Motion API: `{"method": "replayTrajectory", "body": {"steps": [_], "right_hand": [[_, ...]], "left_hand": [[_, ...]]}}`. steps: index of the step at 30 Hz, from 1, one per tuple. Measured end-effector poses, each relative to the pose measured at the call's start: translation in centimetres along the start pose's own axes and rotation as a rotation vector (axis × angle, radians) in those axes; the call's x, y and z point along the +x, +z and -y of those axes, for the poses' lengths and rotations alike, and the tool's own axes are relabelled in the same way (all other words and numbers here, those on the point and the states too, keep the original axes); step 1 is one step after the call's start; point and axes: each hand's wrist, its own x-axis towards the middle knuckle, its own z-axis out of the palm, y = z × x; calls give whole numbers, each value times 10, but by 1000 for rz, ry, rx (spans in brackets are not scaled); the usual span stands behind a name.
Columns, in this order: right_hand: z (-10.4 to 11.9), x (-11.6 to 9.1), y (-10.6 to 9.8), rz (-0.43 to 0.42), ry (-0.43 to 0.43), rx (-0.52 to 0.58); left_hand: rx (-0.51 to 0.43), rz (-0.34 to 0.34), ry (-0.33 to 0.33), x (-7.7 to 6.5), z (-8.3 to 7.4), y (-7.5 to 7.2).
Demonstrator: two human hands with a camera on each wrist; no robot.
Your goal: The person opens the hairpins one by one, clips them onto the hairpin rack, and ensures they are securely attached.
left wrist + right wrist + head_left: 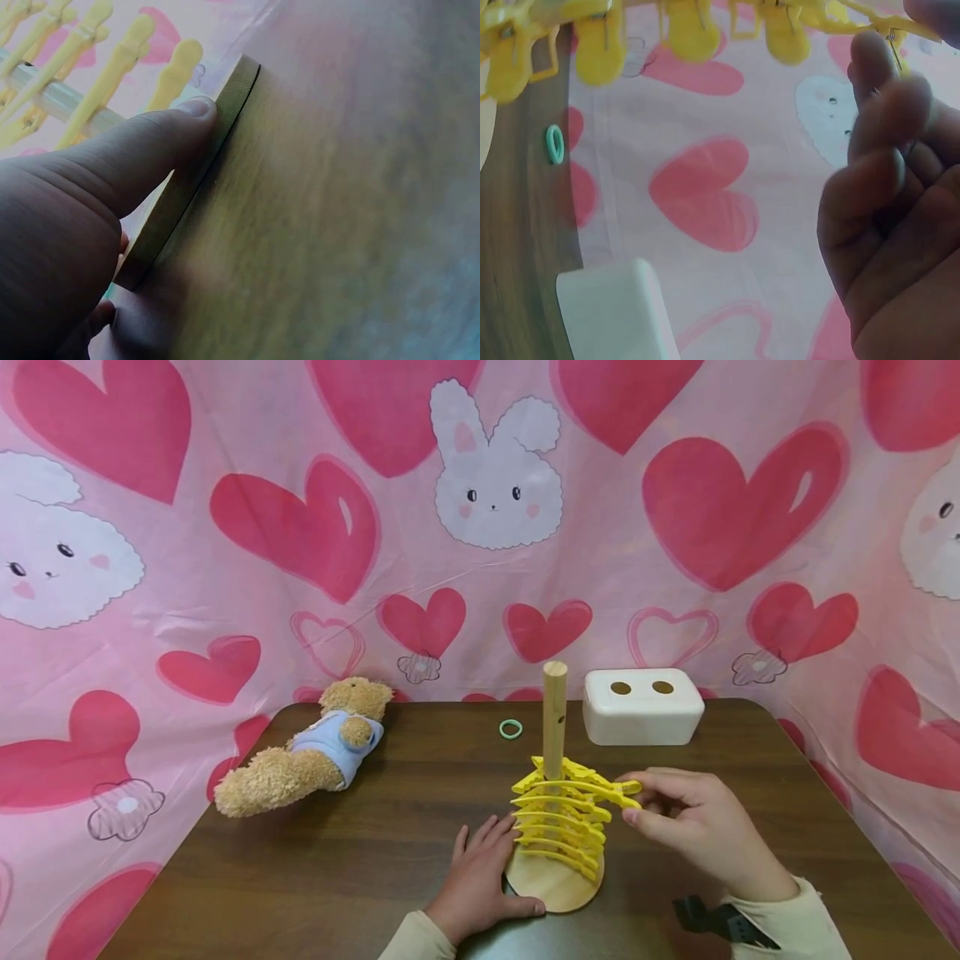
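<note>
A round wooden base (557, 893) carries an upright wooden post (554, 718). Yellow spring clips (558, 827) sit one above another around its lower part. My left hand (480, 883) lies against the base's left and front edge with straight, spread fingers; in the left wrist view its thumb (150, 142) presses the rim. On the post's right, my right hand (701, 822) pinches the handle end of an upper yellow clip (592, 787) between thumb and fingers. That clip's far part crosses in front of the post. Metal springs show on the yellow clips (600, 45) in the right wrist view.
Behind the post lies a green ring (511, 729). A white box (643, 714) with two round holes stands at the back right. The teddy bear (330, 747) in a blue top lies at the left. A pink patterned cloth (480, 577) hangs behind the dark wooden table (337, 860).
</note>
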Motion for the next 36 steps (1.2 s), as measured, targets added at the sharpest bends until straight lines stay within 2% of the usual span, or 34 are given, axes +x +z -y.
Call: {"method": "replayTrajectory", "body": {"steps": [8,16,23,36], "right_hand": [[8,3,7,-11,7,25],[2,5,19,12,10,82],[3,5,25,-19,-8,123],[2,5,20,47,151,111]], "left_hand": [[6,15,4,-1,-1,-3],[10,5,25,-1,-3,-2],[-13,10,32,1,-4,-1],[-18,-18,5,4,-1,3]]}}
